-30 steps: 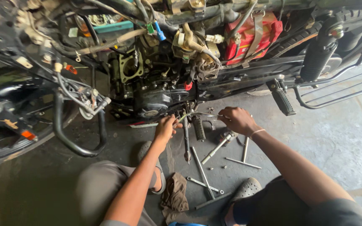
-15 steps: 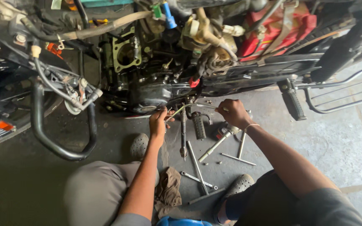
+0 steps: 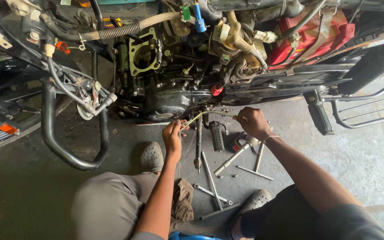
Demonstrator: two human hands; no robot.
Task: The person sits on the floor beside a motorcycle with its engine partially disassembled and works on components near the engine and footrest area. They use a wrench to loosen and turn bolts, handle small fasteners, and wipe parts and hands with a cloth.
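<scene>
I sit on the floor facing a partly stripped motorcycle engine [image 3: 165,89]. My left hand [image 3: 173,134] and my right hand [image 3: 252,122] each grip one end of a thin light-coloured cable [image 3: 205,114] that runs between them, just below the black engine cover [image 3: 170,104]. A black footrest [image 3: 217,135] hangs between my hands. Under them on the concrete lie long metal wrenches and rods [image 3: 233,156].
A black crash guard bar [image 3: 56,142] curves down at the left. A second footrest [image 3: 320,116] and a chrome rack [image 3: 370,111] stick out at the right. A red battery [image 3: 307,38] sits at the upper right. A brown rag [image 3: 184,205] lies between my knees.
Both hands have risen toward the engine's underside. The right hand moved off the floor tools and took hold of the cable's right end.
</scene>
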